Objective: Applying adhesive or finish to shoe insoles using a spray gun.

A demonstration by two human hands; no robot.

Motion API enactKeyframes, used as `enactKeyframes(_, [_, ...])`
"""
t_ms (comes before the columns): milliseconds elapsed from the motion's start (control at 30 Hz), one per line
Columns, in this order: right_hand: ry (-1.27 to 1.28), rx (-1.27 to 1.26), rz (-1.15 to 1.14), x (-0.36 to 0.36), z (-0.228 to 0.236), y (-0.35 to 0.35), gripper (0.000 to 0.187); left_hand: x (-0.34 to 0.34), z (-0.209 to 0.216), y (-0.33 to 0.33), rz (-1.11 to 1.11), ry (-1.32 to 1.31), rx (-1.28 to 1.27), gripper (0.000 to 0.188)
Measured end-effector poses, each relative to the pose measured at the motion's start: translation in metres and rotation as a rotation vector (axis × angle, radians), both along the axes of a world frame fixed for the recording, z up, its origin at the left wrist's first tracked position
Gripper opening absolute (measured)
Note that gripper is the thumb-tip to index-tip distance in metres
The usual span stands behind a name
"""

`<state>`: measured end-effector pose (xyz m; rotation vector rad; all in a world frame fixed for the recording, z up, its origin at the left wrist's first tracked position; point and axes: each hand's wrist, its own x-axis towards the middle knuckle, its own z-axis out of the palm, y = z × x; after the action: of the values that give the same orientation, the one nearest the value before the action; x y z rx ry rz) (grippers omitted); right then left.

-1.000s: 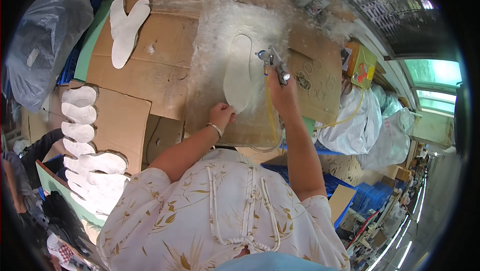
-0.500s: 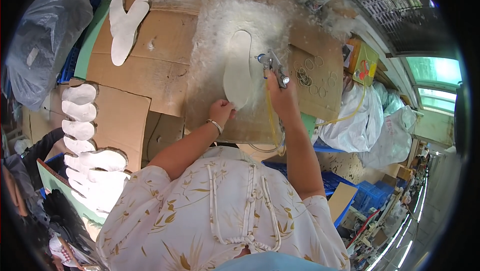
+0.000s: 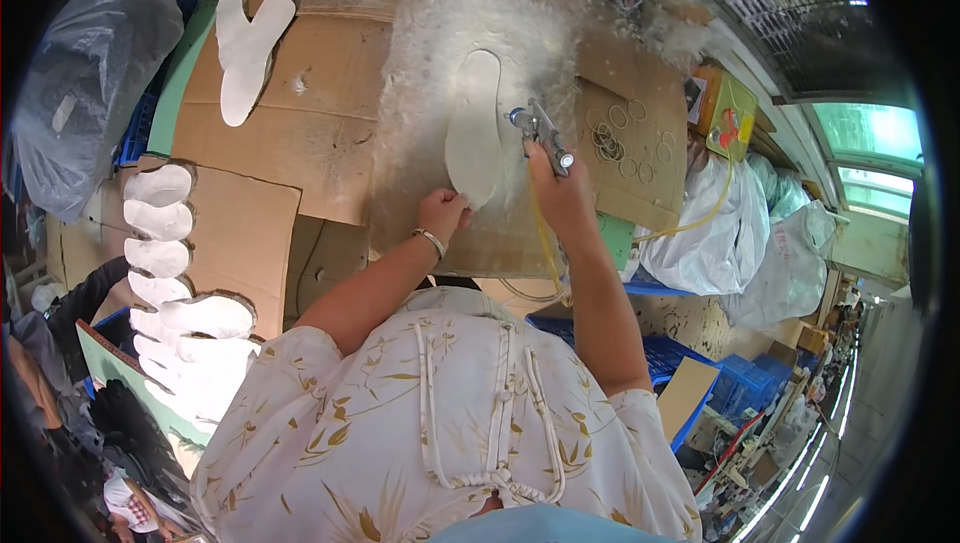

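Note:
A cream-coloured shoe insole lies lengthwise on a sheet crusted with white, fibrous residue. At its near end, my left hand pinches the edge between thumb and fingertips. To the right of the insole, my right hand grips a metal spray gun by its handle. The gun's nozzle end points left toward the insole, a short way off its edge. From below the gun hangs a yellow hose. Whether any spray is coming out, I cannot tell.
Two insoles lie in a V on the cardboard at the far left. More overlap in a row at left. Several rings lie right of the gun. White plastic bags and blue crates stand at right.
The spray gun looks slightly shifted to the left, nearer the insole. My left hand keeps its pinch on the insole's near end. The whole view has shifted a little.

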<state>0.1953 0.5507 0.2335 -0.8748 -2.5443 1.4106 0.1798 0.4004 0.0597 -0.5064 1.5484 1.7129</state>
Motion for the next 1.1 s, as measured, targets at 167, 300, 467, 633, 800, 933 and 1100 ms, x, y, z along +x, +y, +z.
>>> enactKeyframes(167, [0.020, 0.013, 0.017, 0.010, -0.002, -0.004, 0.033, 0.001, 0.002, -0.001, -0.005, -0.012, 0.013, 0.011])
enactKeyframes(300, [0.011, 0.021, -0.003, 0.017, 0.000, -0.005, 0.032, 0.003, 0.001, 0.000, 0.014, -0.035, 0.025, 0.012])
enactKeyframes(467, [-0.020, 0.001, 0.014, 0.023, -0.001, -0.007, 0.032, 0.004, -0.002, -0.001, 0.015, -0.018, 0.025, 0.012])
enactKeyframes(633, [0.008, -0.023, 0.031, 0.036, -0.002, -0.011, 0.032, 0.004, 0.001, 0.000, -0.015, -0.002, -0.008, 0.011])
enactKeyframes(800, [-0.037, -0.015, 0.019, 0.044, -0.001, -0.013, 0.031, 0.006, 0.000, 0.000, 0.046, -0.023, 0.029, 0.011])
enactKeyframes(933, [-0.035, -0.041, 0.021, 0.047, 0.008, -0.020, 0.029, 0.006, -0.001, 0.000, 0.040, -0.011, 0.027, 0.011])
enactKeyframes(1100, [-0.007, -0.047, 0.048, 0.059, -0.001, -0.016, 0.028, 0.005, 0.004, -0.001, 0.001, -0.012, 0.017, 0.012])
